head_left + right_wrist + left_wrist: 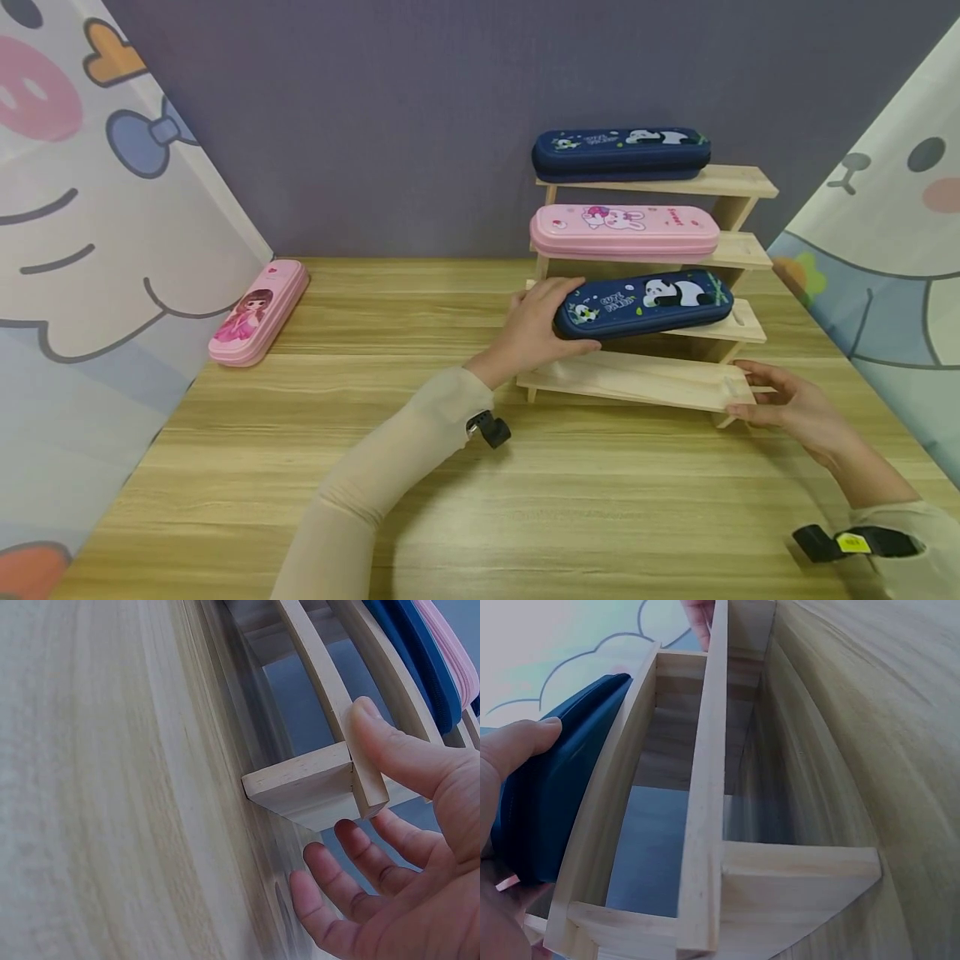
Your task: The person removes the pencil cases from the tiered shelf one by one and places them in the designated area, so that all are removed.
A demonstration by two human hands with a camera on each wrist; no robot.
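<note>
My left hand (528, 333) grips the left end of a navy panda pencil case (622, 321), its thumb at the front side. The case lies a little slanted on the second tier from the bottom of a stepped wooden rack (637, 382). In the left wrist view the thumb (529, 742) presses on the navy side. My right hand (798, 412) holds the right end of the bottom tier. In the right wrist view, its thumb (382, 735) lies against the board and its fingers curl beside the end.
A pink rabbit pencil case (630, 233) sits one tier higher, and another navy panda case (622, 158) on the top tier. At the left of the wooden table (360, 333) lies a pink pencil case with a girl (258, 312). Cartoon panels flank the table.
</note>
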